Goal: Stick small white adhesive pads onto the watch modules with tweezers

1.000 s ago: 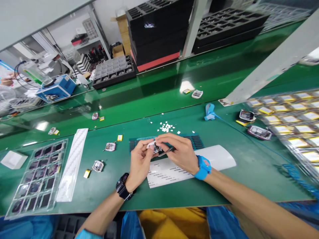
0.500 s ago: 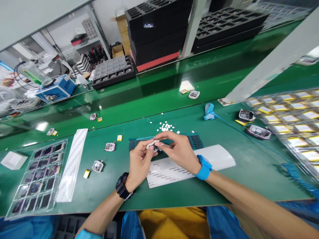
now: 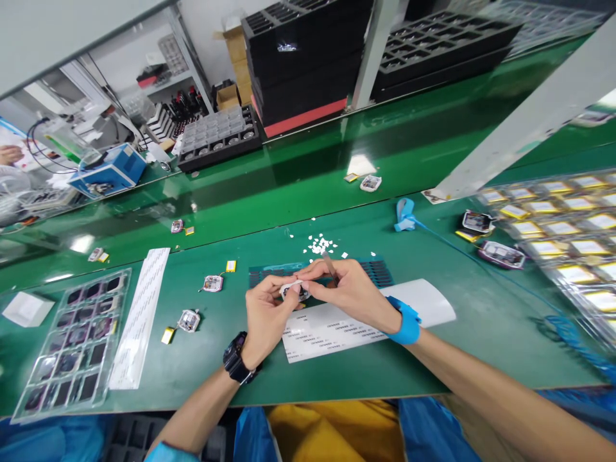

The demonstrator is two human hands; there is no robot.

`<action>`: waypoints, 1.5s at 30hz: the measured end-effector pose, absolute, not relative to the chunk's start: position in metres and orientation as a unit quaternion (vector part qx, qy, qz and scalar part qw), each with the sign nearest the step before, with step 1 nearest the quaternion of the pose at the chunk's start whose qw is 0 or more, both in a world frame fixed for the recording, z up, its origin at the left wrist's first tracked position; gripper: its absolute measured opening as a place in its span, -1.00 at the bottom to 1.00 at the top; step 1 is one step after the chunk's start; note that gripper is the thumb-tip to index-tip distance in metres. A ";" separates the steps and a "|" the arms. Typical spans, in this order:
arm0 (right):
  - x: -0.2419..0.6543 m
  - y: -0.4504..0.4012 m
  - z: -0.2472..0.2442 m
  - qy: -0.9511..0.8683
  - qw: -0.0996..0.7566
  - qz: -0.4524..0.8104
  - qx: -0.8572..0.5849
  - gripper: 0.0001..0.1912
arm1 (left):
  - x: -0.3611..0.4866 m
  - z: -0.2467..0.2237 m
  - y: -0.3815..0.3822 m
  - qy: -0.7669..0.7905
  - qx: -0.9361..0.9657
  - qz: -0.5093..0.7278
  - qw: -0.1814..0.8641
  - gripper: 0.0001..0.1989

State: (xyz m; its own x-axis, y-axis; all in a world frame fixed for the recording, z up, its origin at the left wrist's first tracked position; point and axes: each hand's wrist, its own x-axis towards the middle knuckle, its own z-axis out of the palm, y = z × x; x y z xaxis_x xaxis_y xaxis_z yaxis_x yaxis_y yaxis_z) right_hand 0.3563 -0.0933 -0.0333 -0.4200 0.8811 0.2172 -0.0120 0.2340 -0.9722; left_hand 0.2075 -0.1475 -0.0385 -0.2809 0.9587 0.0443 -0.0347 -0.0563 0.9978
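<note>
My left hand (image 3: 272,311) pinches a small white-rimmed watch case (image 3: 303,294) between thumb and fingers, with dark electronics inside it. At the case's right edge, the thumb and fingertips of my right hand (image 3: 349,290) touch it. A thin flat metal tool, which looks like tweezers (image 3: 330,266), sticks up from my right hand; its tip is hidden. Beneath my hands lie a dark slotted strip (image 3: 378,273) and a printed white liner sheet (image 3: 327,335). Small white pieces (image 3: 321,244) are scattered just beyond my fingers.
Open watch cases with yellow batteries (image 3: 212,283) lie to the left. A clear tray of dark parts (image 3: 79,337) and a white strip (image 3: 140,321) stand farther left. Battery trays (image 3: 572,240) fill the right side, near a blue cord (image 3: 462,253). Behind runs a green belt (image 3: 289,183).
My right hand has turned, and the metal tool now shows above it. The watch case sits slightly lower and its inside shows more. Cases on the green belt have shifted slightly left.
</note>
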 end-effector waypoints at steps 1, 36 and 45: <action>0.356 -0.094 -0.034 -0.658 0.428 0.526 -0.328 -0.89 | 0.207 -0.038 -0.147 0.542 0.431 0.589 0.417 -0.77; 0.359 -0.093 -0.045 -0.821 0.454 0.225 -0.262 -0.82 | 0.191 -0.039 -0.144 0.494 0.482 0.520 0.503 -0.66; 0.368 -0.078 -0.038 -0.713 0.322 0.534 -0.322 -0.17 | 0.155 -0.010 -0.143 0.534 0.683 0.128 0.481 -0.76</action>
State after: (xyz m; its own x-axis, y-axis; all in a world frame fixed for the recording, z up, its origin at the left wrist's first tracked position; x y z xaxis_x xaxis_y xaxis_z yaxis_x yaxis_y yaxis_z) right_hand 0.3684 -0.0781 -0.0380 -0.5853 0.8028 0.1141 0.1163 0.2224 -0.9680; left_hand 0.1550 -0.1434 -0.0102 0.3966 0.8528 -0.3398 0.6071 0.0340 0.7939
